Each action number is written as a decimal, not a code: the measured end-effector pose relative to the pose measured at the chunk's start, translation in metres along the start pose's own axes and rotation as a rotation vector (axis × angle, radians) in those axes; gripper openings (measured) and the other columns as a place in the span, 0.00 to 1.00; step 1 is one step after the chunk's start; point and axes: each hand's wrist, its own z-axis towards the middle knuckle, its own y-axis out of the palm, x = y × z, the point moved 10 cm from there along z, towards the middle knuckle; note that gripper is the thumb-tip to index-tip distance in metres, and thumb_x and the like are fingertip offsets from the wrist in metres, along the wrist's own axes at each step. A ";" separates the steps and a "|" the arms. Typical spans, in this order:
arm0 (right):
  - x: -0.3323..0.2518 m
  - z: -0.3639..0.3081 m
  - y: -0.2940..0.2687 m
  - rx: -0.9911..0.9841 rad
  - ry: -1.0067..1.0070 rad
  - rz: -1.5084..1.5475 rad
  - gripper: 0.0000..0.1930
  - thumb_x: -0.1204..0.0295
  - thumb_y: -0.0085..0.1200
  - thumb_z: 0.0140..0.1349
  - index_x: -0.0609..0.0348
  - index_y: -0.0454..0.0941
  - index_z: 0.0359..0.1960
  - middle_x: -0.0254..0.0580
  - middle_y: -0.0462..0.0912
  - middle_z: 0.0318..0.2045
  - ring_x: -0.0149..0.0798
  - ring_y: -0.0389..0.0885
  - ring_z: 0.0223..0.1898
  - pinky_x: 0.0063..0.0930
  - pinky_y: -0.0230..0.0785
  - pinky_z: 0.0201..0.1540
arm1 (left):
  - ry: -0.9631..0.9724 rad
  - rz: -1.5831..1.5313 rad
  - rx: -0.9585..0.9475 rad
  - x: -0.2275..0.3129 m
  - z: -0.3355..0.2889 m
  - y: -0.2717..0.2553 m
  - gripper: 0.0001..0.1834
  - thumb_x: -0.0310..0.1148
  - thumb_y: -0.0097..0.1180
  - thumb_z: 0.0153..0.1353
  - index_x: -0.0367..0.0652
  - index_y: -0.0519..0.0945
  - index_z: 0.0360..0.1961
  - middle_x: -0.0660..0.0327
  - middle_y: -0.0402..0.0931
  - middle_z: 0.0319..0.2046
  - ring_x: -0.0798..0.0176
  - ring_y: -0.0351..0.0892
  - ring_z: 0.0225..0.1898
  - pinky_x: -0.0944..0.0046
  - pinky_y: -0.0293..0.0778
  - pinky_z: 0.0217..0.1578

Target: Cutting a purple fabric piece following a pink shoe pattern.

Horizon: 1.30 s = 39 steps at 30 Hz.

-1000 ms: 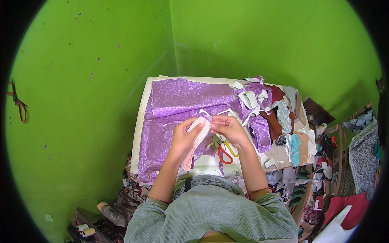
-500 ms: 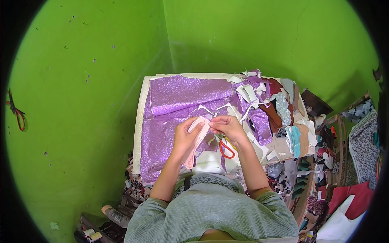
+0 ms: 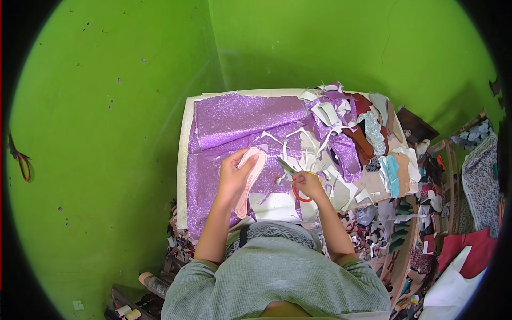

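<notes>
My left hand [image 3: 234, 169] is closed on a pale pink insole-shaped piece [image 3: 249, 181], its thumb pressed on the upper face. The piece slants, its narrow end toward me, with reddish lettering along it. To the right, my right hand [image 3: 308, 184] is closed around the handles of a pair of scissors [image 3: 287, 166]. Their blades point up and left, apart from the pink piece, and a red handle loop shows beneath my fingers. Purple glitter fabric [image 3: 213, 178] lies under and beyond my left hand, partly folded over itself. White offcuts [image 3: 333, 184] surround the scissors.
The pale-edged table [image 3: 182, 197] stands against green walls. At its right lie brown pieces [image 3: 362, 146], a silvery glitter piece [image 3: 372, 133] and turquoise pieces [image 3: 393, 176]. Scraps [image 3: 368, 240] fill the area below right. Another pair of scissors [image 3: 22, 162] hangs on the left wall.
My right hand has left the upper end of the pink piece and moved down and right, taking hold of the scissors. My left hand still holds the piece, slightly lower and left.
</notes>
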 end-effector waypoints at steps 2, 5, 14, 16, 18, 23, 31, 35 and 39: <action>0.017 -0.001 -0.013 0.184 -0.038 -0.187 0.21 0.71 0.62 0.40 0.63 0.71 0.38 0.49 0.76 0.29 0.44 0.76 0.32 0.29 0.69 0.36 | -0.002 0.009 -0.010 -0.002 0.003 0.003 0.11 0.25 0.52 0.54 0.32 0.74 0.39 0.61 0.75 0.31 0.74 0.73 0.30 0.75 0.68 0.30; 0.028 -0.009 -0.016 0.306 0.033 -0.474 0.24 0.71 0.62 0.38 0.61 0.68 0.40 0.52 0.73 0.35 0.49 0.74 0.37 0.34 0.68 0.39 | 0.011 0.005 -0.020 -0.005 0.006 0.004 0.11 0.26 0.52 0.54 0.32 0.74 0.39 0.61 0.75 0.31 0.74 0.73 0.30 0.75 0.68 0.30; 0.055 0.001 -0.007 0.222 0.099 -0.460 0.26 0.72 0.59 0.33 0.73 0.64 0.35 0.62 0.74 0.31 0.56 0.74 0.34 0.38 0.69 0.38 | 0.021 0.018 0.010 -0.001 0.016 0.010 0.13 0.27 0.53 0.54 0.32 0.74 0.39 0.61 0.76 0.31 0.73 0.73 0.31 0.75 0.68 0.30; 0.049 0.001 -0.007 0.187 0.133 -0.444 0.25 0.70 0.59 0.34 0.74 0.66 0.35 0.62 0.74 0.29 0.55 0.75 0.34 0.38 0.69 0.39 | 0.032 0.023 0.032 0.002 0.017 0.007 0.13 0.27 0.54 0.53 0.31 0.74 0.40 0.60 0.76 0.31 0.73 0.73 0.31 0.75 0.69 0.31; 0.043 -0.002 -0.012 0.145 0.185 -0.418 0.20 0.67 0.55 0.39 0.69 0.72 0.33 0.62 0.76 0.28 0.51 0.76 0.35 0.37 0.68 0.39 | 0.046 0.027 0.041 0.004 0.018 0.003 0.13 0.27 0.54 0.53 0.31 0.74 0.40 0.60 0.76 0.31 0.73 0.73 0.31 0.75 0.69 0.31; 0.037 -0.007 -0.023 0.061 0.144 -0.175 0.16 0.70 0.53 0.43 0.60 0.71 0.36 0.51 0.77 0.27 0.43 0.77 0.32 0.29 0.67 0.34 | 0.053 0.007 0.043 0.010 0.015 0.000 0.13 0.26 0.54 0.53 0.32 0.74 0.40 0.60 0.76 0.31 0.73 0.73 0.31 0.75 0.69 0.31; -0.059 -0.031 -0.017 -0.245 0.036 0.661 0.12 0.79 0.45 0.52 0.58 0.63 0.39 0.29 0.67 0.25 0.22 0.65 0.26 0.13 0.56 0.26 | 0.046 -0.022 0.021 0.024 0.014 0.005 0.11 0.25 0.54 0.53 0.32 0.74 0.38 0.61 0.76 0.30 0.74 0.73 0.31 0.75 0.69 0.31; -0.108 -0.050 -0.012 -0.479 -0.212 0.659 0.12 0.69 0.42 0.55 0.57 0.59 0.40 0.28 0.57 0.24 0.21 0.56 0.23 0.13 0.52 0.24 | 0.071 0.005 -0.001 0.033 0.015 0.007 0.10 0.25 0.54 0.53 0.32 0.74 0.37 0.61 0.76 0.30 0.75 0.73 0.30 0.75 0.69 0.30; -0.127 -0.063 -0.013 -0.487 -0.270 0.553 0.12 0.67 0.38 0.55 0.57 0.59 0.40 0.29 0.55 0.26 0.22 0.52 0.24 0.11 0.49 0.24 | 0.100 -0.018 -0.027 0.047 0.011 0.013 0.10 0.24 0.53 0.53 0.33 0.74 0.38 0.61 0.76 0.31 0.74 0.73 0.30 0.75 0.69 0.31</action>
